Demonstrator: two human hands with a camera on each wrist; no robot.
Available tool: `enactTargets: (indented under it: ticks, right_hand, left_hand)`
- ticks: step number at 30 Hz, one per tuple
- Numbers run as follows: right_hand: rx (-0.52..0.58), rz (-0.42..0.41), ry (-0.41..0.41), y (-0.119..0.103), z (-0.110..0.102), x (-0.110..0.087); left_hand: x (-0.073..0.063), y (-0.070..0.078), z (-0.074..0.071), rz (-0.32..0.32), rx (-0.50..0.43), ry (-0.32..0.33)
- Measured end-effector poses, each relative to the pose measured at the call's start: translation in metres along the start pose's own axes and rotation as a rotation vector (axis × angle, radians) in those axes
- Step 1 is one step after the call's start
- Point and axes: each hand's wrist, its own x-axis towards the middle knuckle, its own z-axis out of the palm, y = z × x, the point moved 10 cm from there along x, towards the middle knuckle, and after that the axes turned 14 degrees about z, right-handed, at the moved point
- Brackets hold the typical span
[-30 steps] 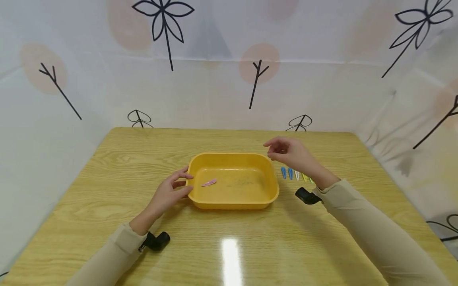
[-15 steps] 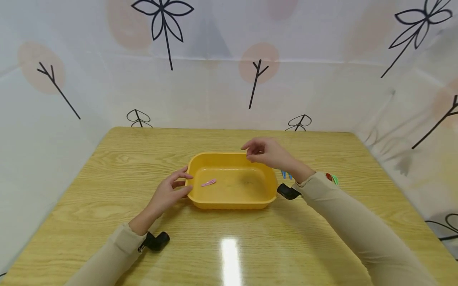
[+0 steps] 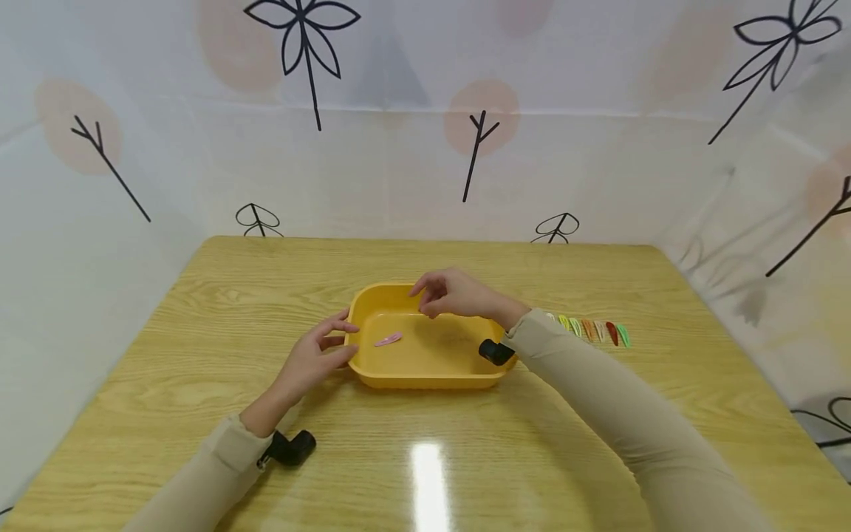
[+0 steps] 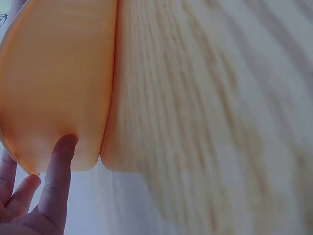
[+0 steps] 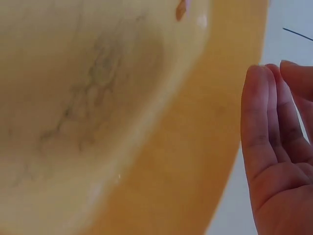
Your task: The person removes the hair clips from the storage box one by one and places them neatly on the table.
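Note:
A yellow plastic tray (image 3: 425,383) stands mid-table with a pink hair clip (image 3: 388,339) lying inside, toward its left. My left hand (image 3: 318,355) steadies the tray's left end; in the left wrist view a fingertip (image 4: 68,139) presses the outer wall. Over the back half of the tray hovers my right hand (image 3: 459,294), thumb and fingertips drawn close together. Whether something small is between those fingertips cannot be made out in the head or right wrist view. The right wrist view shows the hand (image 5: 279,147) beside the tray wall (image 5: 195,112).
A row of several hair clips (image 3: 588,330) in mixed colours lies right of the tray, its left end hidden behind the right sleeve (image 3: 618,399). A patterned cloth (image 3: 399,162) rises behind the wooden table (image 3: 219,325). Faint dark marks (image 5: 98,88) show on the tray floor.
My right hand has swept left and slightly down, from beyond the tray's back right corner to above its middle. The left hand, the tray and the pink hair clip have stayed put.

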Motion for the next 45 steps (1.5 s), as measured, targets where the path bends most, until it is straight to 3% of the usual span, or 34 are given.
enactTargets:
  ticks: [4, 13, 22, 26, 33, 38, 45]
  right_hand:
    - [-0.004, 0.004, -0.094, 0.001, 0.019, 0.012]
    - [-0.147, 0.052, -0.287, 0.007, 0.059, 0.029]
    - [-0.155, 0.088, -0.214, 0.009, 0.058, 0.046]
    - [-0.241, 0.035, -0.210, 0.003, 0.062, 0.047]
    - [-0.471, -0.127, -0.166, -0.007, 0.067, 0.040]
    - [-0.549, -0.208, -0.144, -0.008, 0.072, 0.041]
    - [-0.703, -0.437, -0.094, -0.020, 0.086, 0.036]
  left_hand:
    - [0.002, -0.001, 0.001, -0.003, 0.009, -0.006]
    - [0.001, -0.002, 0.002, -0.022, 0.019, -0.005]
    - [0.001, -0.001, 0.002, -0.016, 0.003, -0.002]
    - [0.002, -0.001, 0.003, -0.013, 0.000, -0.003]
    - [0.002, -0.001, 0.002, -0.004, 0.003, 0.003]
    - [0.004, -0.002, 0.002, -0.003, 0.001, 0.003]
    - [0.003, -0.003, 0.003, -0.006, 0.004, -0.007]
